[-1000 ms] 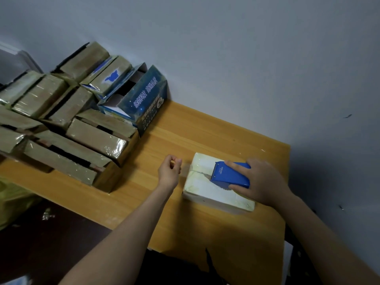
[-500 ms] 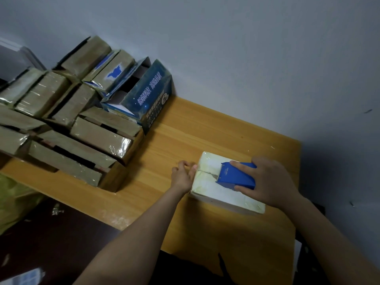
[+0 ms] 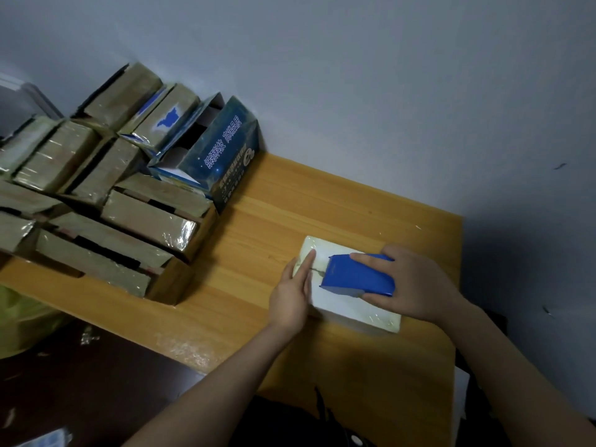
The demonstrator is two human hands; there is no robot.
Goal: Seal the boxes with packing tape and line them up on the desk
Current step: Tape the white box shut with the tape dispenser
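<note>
Here, lower right of frame, the white box (image 3: pixel 354 312) lies on the wooden counter (image 3: pixel 258 246). The right hand (image 3: pixel 416 285) wraps its grip round a blue tape dispenser (image 3: pixel 358 279) atop it. The left hand (image 3: pixel 290 295), grip wide, presses straight fingers on its left end. Taped boxes (image 3: pixel 148 221) crowd the upper left.

The left grip (image 3: pixel 291 295) is lying flat, fingers straight and pointing far; the right grip (image 3: pixel 416 285) is curling round the blue tape dispenser (image 3: pixel 354 279).
</note>
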